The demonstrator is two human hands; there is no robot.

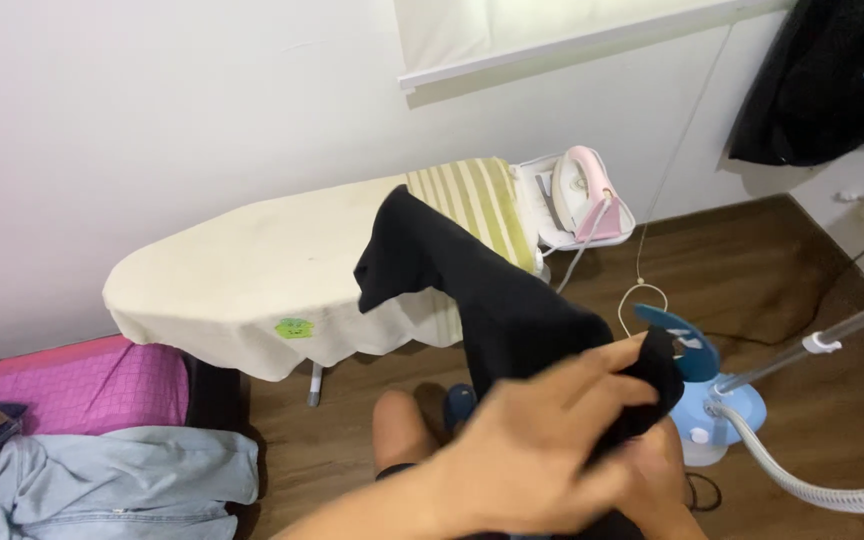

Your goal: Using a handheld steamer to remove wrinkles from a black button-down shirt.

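While draped over one ironing board (252, 260), one black garment (482, 290) in two clamped hands (562, 450).

the left hand (542, 450) is smeared by motion, its fingers indistinct. it covers most of the right hand (657, 470), so that grip cannot be read. the black garment (492, 290) hides part of the ironing board (252, 270) and its striped cloth (472, 195). the dark clothing (822, 80) at top right and the steamer hose (822, 490) are cut off by the edge.
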